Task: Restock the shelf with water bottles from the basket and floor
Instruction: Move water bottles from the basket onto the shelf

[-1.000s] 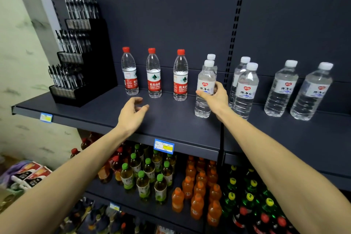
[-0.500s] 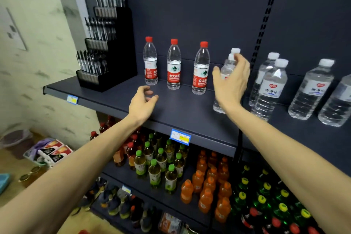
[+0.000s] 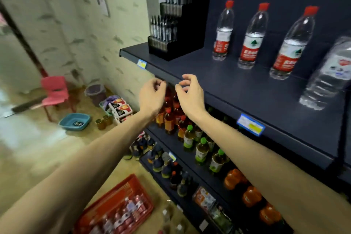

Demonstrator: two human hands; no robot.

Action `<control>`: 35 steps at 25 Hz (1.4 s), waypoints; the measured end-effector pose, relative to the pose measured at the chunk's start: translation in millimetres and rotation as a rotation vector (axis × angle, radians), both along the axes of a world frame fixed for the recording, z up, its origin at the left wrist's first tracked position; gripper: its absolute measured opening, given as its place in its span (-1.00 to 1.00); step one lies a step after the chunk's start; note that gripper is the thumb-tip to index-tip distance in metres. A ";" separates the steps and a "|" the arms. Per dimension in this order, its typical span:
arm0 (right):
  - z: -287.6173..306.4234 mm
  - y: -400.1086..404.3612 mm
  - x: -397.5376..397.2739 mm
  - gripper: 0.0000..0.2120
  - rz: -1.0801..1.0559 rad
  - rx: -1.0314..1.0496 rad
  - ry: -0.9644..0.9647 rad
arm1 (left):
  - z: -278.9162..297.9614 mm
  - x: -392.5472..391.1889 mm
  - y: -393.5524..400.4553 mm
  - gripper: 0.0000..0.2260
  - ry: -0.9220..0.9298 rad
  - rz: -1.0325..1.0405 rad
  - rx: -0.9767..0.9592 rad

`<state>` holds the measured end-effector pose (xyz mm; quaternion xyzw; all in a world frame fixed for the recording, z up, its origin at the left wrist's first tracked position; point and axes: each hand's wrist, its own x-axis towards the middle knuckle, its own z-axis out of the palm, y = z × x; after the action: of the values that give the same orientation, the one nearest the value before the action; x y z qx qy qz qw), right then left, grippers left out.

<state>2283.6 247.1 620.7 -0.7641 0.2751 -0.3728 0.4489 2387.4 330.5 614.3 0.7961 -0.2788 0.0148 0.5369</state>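
While both bare forearms reach out in front of the dark blue metal shelf (image 3: 247, 89), the left hand (image 3: 152, 97) and the right hand (image 3: 190, 94) hang just beside each other at its front edge, apart from every bottle. Each hand is empty, with the fingers loosely curled and spread; neither grips anything.

On the shelf top stand three clear red-capped water bottles with red labels (image 3: 250, 36), upright in a row near the back panel. To their right, at the frame edge, a clear ribbed water bottle with a white label (image 3: 330, 74) stands on the same shelf. A black tiered pen display rack (image 3: 171, 24) occupies the shelf's left end and holds rows of pens.

On the floor at lower left sits a red plastic shopping basket (image 3: 121, 192). It contains several clear bottles with pinkish labels (image 3: 127, 213), lying on their sides; the blur hides their exact number. Just right of the basket, further clear bottles on the floor (image 3: 171, 214) stand near the shelf base.

Farther back, a blue plastic basin (image 3: 74, 121) rests on the floor and holds a small dark item.
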 end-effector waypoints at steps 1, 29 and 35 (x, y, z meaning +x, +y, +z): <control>-10.8 10.3 13.3 -0.67 0.043 0.026 0.010 | -10.8 8.9 11.5 -0.78 0.034 0.039 0.000; -652.7 243.8 246.6 -0.64 0.409 0.693 1.070 | -626.4 183.4 343.5 -0.78 1.103 0.677 0.469; -781.8 273.0 249.7 -0.53 0.465 0.733 1.205 | -749.4 156.2 370.2 -0.71 1.172 0.729 0.567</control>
<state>2533.3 520.1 -161.2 -0.6758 0.4118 0.3316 0.5136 2543.6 700.7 -135.1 0.8235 0.3417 -0.3073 0.3327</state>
